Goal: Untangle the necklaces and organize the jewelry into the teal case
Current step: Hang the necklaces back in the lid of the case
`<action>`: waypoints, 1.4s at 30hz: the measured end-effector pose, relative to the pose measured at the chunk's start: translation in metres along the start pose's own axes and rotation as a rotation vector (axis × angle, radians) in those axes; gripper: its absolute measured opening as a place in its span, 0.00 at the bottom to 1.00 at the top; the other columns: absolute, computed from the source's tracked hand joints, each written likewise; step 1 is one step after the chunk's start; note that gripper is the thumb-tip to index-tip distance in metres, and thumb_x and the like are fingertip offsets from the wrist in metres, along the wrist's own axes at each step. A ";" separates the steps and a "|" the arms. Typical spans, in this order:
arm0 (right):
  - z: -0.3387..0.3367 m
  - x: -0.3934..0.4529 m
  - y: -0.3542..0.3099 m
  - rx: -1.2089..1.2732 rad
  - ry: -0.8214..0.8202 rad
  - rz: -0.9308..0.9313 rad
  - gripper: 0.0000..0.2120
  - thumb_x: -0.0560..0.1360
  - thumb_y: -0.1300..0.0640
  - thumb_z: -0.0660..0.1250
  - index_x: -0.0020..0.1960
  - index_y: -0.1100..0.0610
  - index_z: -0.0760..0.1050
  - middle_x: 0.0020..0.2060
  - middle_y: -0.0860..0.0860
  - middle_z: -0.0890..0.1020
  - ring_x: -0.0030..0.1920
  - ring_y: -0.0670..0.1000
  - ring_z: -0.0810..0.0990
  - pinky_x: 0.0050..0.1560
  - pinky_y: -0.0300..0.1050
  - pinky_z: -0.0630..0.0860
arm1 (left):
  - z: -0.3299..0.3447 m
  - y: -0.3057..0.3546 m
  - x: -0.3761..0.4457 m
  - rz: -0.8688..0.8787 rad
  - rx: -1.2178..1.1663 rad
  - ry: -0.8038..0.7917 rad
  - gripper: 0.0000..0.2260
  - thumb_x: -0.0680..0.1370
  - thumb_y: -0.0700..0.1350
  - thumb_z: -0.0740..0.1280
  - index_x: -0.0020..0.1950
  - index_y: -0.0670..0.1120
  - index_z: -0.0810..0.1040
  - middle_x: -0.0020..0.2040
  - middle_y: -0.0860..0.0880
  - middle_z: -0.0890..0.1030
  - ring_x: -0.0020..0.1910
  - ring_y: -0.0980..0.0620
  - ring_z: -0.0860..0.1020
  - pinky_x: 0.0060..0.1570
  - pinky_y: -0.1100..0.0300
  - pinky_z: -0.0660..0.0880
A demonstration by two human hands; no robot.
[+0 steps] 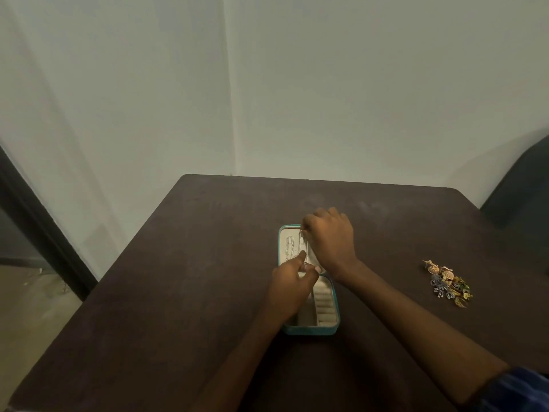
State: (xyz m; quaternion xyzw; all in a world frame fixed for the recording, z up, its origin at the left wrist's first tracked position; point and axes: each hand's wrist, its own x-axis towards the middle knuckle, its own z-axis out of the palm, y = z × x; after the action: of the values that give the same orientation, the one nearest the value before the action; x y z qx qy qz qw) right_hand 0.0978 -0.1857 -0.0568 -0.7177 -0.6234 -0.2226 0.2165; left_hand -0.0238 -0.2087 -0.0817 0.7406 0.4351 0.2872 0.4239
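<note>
Item 1, grip: our right hand [329, 239], fingers curled, pinches the top end of a thin silver chain [302, 245] over the far half of the case. Our left hand [292, 285] pinches the same chain lower down, thumb and forefinger closed on it approx. at the hinge line. The chain runs taut-ish between the two pinches; exact link detail too fine to tell.

Item 2, case [337, 304]: teal, open flat on the table, long axis running away from us. Far half = lid w/ pale lining; a second silver necklace [289, 248] lies looped against that lining, left of the held chain. Near half = pale compartments w/ a row of ring rolls [323, 301] along its right side; left part hidden under our left wrist.

Item 3, loose jewelry [447, 283]: small heap, gold w/ blue and green bits, on the table well to the right of the case, apart from both hands. Individual pieces can't be told.

Item 4, table [178, 278]: dark brown, square-ish, set against a pale wall [356, 84].

Item 5, dark chair [520, 185] at the far right edge. Blue sleeve [517, 388] on our right arm, bottom right.
</note>
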 end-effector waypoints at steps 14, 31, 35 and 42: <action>-0.006 0.009 -0.007 -0.088 -0.045 -0.019 0.16 0.55 0.59 0.80 0.32 0.56 0.73 0.28 0.53 0.78 0.30 0.56 0.76 0.31 0.44 0.68 | 0.002 -0.009 -0.001 -0.101 -0.420 0.013 0.12 0.74 0.47 0.66 0.55 0.44 0.80 0.42 0.46 0.84 0.36 0.44 0.81 0.37 0.50 0.80; -0.005 0.020 -0.003 -0.054 -0.153 -0.070 0.09 0.69 0.56 0.73 0.44 0.59 0.76 0.42 0.57 0.82 0.46 0.59 0.77 0.46 0.49 0.69 | -0.003 -0.009 -0.004 -0.068 -0.437 -0.007 0.08 0.78 0.42 0.64 0.53 0.41 0.80 0.32 0.53 0.77 0.23 0.59 0.71 0.26 0.65 0.71; -0.004 0.024 -0.002 -0.077 -0.213 -0.053 0.10 0.70 0.53 0.71 0.46 0.57 0.75 0.46 0.55 0.81 0.49 0.57 0.76 0.48 0.49 0.68 | -0.003 -0.010 -0.004 -0.101 -0.439 0.021 0.07 0.78 0.42 0.64 0.49 0.41 0.81 0.32 0.53 0.78 0.22 0.60 0.71 0.24 0.66 0.68; -0.010 0.029 -0.003 -0.068 -0.292 -0.019 0.12 0.70 0.51 0.71 0.47 0.58 0.75 0.47 0.55 0.82 0.50 0.57 0.77 0.50 0.48 0.68 | -0.001 -0.013 -0.004 -0.107 -0.418 0.019 0.08 0.78 0.44 0.63 0.45 0.44 0.81 0.39 0.50 0.82 0.27 0.56 0.73 0.30 0.59 0.73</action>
State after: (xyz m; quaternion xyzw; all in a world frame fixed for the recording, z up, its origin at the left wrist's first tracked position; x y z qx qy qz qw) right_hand 0.0980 -0.1681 -0.0313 -0.7433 -0.6473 -0.1387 0.0970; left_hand -0.0317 -0.2085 -0.0927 0.6099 0.4086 0.3552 0.5786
